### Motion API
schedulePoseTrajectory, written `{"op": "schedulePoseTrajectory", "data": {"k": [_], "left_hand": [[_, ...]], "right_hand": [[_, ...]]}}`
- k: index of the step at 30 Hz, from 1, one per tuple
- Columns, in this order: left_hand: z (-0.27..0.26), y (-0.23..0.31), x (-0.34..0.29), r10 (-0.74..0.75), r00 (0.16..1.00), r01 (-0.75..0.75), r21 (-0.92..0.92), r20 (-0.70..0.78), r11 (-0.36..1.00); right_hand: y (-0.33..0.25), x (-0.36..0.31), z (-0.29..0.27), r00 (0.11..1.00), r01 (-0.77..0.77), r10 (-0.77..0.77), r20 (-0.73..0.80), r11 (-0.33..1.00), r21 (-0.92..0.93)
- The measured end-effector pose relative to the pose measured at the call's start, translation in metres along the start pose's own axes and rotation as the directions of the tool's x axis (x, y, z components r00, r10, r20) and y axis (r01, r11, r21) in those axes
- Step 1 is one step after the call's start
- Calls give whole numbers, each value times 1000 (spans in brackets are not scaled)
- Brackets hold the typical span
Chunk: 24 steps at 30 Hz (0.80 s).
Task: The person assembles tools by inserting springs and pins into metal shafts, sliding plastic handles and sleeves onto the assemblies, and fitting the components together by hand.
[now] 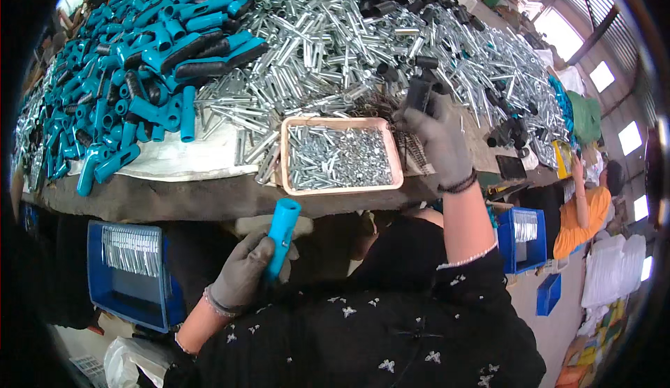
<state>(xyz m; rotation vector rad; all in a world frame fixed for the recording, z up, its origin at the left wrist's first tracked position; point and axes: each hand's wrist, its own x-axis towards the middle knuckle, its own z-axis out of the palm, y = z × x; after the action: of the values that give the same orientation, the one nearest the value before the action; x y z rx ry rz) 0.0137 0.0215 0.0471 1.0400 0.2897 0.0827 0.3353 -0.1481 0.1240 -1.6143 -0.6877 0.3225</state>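
My left hand (239, 275), in a grey glove, is closed around a teal tubular handle (283, 224) just in front of the bench edge. The handle stands nearly upright, its round open end on top. My right hand (443, 140), gloved too, is raised over the far right corner of a shallow pinkish tray (342, 191). Its fingers are closed on a black plastic sleeve (419, 96). Small screws and nuts (338, 154) fill the tray. Behind it lies a large heap of shiny metal tubes (300, 46).
Teal handles (132, 60), some with black grips, are piled at the left. More black sleeves (509, 133) lie at the right. Blue crates (101, 297) (513, 262) with metal parts stand below the bench on both sides. A person in orange (583, 220) sits at the right.
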Motion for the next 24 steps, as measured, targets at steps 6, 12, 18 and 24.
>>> {"op": "schedulePoseTrajectory", "data": {"k": [6,12,18,24], "left_hand": [[30,23,37,-15,996,-8,251,92,968],[31,20,42,-123,955,-51,555,271,830],[36,5,39,-186,896,103,220,403,970],[54,-21,40,97,978,-146,279,182,949]], "right_hand": [[1,-76,-6,994,73,-53,92,968,-239],[-25,-108,-2,822,418,-339,458,905,-81],[7,-129,39,666,668,-583,466,744,-23],[31,-135,65,679,721,-671,298,686,-97]]}}
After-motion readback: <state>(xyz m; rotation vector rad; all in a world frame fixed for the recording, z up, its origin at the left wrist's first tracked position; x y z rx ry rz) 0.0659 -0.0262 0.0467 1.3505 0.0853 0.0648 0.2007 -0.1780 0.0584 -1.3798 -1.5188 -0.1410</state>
